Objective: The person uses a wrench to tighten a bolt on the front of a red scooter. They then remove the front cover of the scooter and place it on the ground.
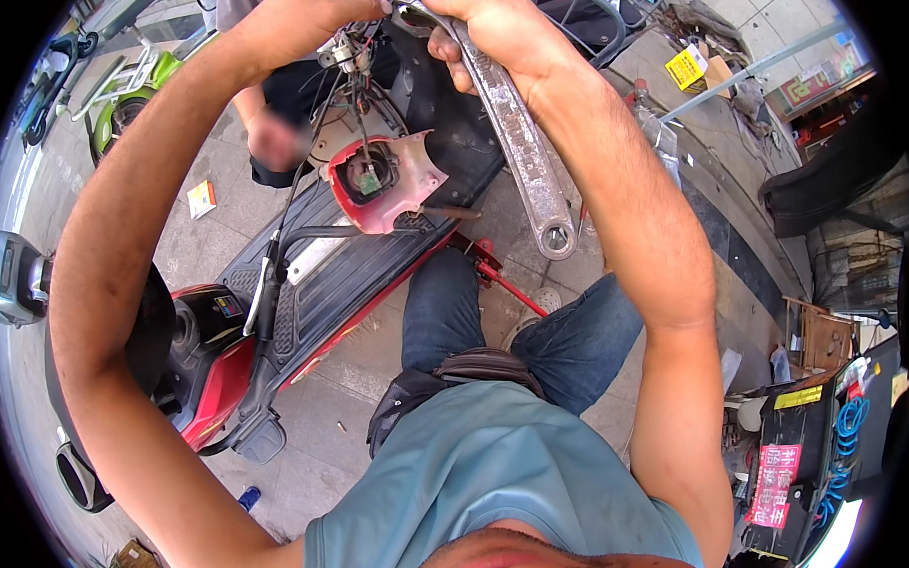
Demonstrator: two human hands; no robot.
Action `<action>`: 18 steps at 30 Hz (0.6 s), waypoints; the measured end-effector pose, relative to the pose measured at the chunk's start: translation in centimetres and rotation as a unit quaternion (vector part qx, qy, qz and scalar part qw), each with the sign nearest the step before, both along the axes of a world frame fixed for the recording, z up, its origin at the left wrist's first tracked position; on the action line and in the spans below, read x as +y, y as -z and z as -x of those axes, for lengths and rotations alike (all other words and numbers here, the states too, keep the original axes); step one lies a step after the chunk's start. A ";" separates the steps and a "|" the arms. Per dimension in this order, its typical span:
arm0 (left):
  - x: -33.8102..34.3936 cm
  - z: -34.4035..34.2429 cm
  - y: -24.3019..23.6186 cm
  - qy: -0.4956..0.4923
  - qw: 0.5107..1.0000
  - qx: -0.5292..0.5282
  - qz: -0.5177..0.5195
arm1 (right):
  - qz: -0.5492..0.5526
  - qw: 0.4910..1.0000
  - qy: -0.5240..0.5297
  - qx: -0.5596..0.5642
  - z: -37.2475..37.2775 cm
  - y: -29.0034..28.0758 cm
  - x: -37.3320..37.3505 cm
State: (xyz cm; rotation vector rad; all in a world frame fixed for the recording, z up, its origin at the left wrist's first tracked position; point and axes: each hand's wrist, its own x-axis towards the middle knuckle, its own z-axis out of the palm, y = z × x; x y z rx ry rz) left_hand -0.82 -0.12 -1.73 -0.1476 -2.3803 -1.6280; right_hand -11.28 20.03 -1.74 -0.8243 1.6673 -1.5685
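Observation:
My right hand (503, 40) is wrapped round a big worn adjustable wrench (510, 126), near its head at the top edge of the view. Its long grey handle hangs down toward me and ends in a round hole. Close beside the wrench head, my left hand (334, 4) has its thumb and fingers drawn together; what they pinch is too small to make out. Below both hands are the bared cables (352, 65) of a scooter's steering column. A red plastic headlight cover (402, 197) hangs over the scooter's black footboard (319, 279).
Another person's arm (250, 107) is beyond my left forearm. A red metal bar (509, 286) lies by my legs. A yellow box (685, 67) sits at the far right, and a black case with a blue coiled hose (850, 428) stands at the right. A green scooter (130, 107) is far left.

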 end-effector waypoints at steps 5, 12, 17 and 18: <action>2.6 -1.3 -0.3 -0.063 0.993 0.035 0.090 | -0.007 1.000 0.024 -0.017 -0.4 -0.2 0.1; 1.6 -0.8 0.1 -0.076 0.933 0.128 0.326 | 0.011 1.000 -0.002 0.001 0.9 -0.2 0.6; 1.4 -0.8 1.5 -0.052 0.948 0.111 0.294 | -0.015 1.000 0.009 -0.019 0.8 -0.7 2.2; 1.4 -0.7 1.5 -0.058 0.950 0.104 0.289 | -0.019 0.999 0.008 -0.026 1.0 -0.7 2.4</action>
